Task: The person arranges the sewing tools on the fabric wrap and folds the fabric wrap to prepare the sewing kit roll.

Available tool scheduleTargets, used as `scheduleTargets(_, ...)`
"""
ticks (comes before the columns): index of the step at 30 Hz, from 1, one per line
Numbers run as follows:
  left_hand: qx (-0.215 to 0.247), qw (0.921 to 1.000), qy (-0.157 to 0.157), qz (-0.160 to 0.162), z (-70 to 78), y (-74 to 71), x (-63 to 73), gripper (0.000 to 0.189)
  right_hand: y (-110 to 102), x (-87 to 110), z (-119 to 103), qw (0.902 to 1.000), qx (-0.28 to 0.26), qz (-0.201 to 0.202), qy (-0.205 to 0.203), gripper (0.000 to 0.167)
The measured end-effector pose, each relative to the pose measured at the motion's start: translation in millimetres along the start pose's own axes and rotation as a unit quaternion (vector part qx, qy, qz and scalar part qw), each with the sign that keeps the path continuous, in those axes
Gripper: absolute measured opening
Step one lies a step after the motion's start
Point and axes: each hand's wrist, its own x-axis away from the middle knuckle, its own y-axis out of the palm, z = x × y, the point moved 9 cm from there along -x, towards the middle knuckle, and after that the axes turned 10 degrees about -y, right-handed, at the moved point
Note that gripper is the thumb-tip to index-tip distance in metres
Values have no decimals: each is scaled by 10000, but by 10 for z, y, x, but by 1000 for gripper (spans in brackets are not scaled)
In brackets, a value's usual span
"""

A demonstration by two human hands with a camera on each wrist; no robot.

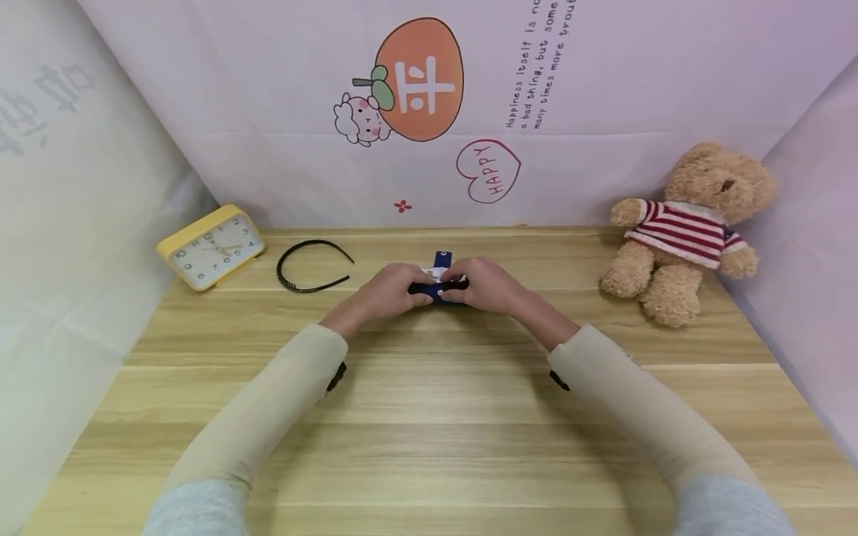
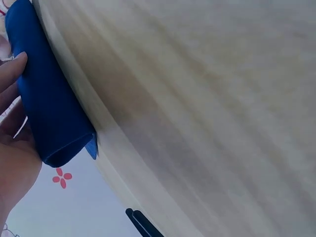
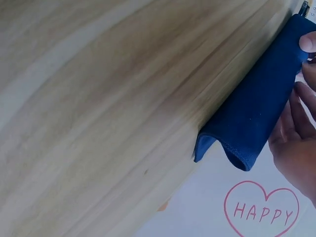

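Observation:
Between both hands, at the far middle of the table, is a dark blue soft case (image 1: 440, 295) with a rolled body, possibly a pouch. A short tab with a snap button (image 1: 443, 258) sticks up behind it, and something white shows between the fingers. My left hand (image 1: 392, 290) grips its left end, thumb on the near side. At the right end my right hand (image 1: 489, 286) holds it the same way. The left wrist view shows the blue tube-like end (image 2: 54, 103) beside the left fingers (image 2: 11, 74). In the right wrist view, the right hand (image 3: 295, 148) lies along the case (image 3: 252, 94).
A black headband (image 1: 288, 262) lies left of the hands, its tips also in the left wrist view. Further left stands a yellow clock (image 1: 214, 249). A teddy bear (image 1: 684, 231) in a striped shirt sits at the right. A printed white cloth (image 1: 295, 164) hangs behind the table.

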Motion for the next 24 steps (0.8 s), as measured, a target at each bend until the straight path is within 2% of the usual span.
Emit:
scheduleTargets(3,51,9999,-113,-16,-30,-16,-22,33,7,-9,10,10000,46,-43,-40,32)
scheduleTargets(5,-20,10000,-71,36,-21,-27,-26,33,8,-13,21,9999,4,-97,-44,33)
scheduleTargets(12,-257,9960,459,719,95,-119,28,24,-1,-41,160,9991,-330,-255,52,31)
scheduleTargets(17,-556,9923,568,946,103,-151,39,23,31,-91,280,9961,-773,-399,147,35)
scheduleTargets(21,-711,9913,631,905,95,-152,17,24,41,-115,412,9835,-1679,-361,577,39)
scheduleTargets(24,-694,9912,693,888,94,-160,-4,24,-9,-142,516,9673,-2366,1,913,40)
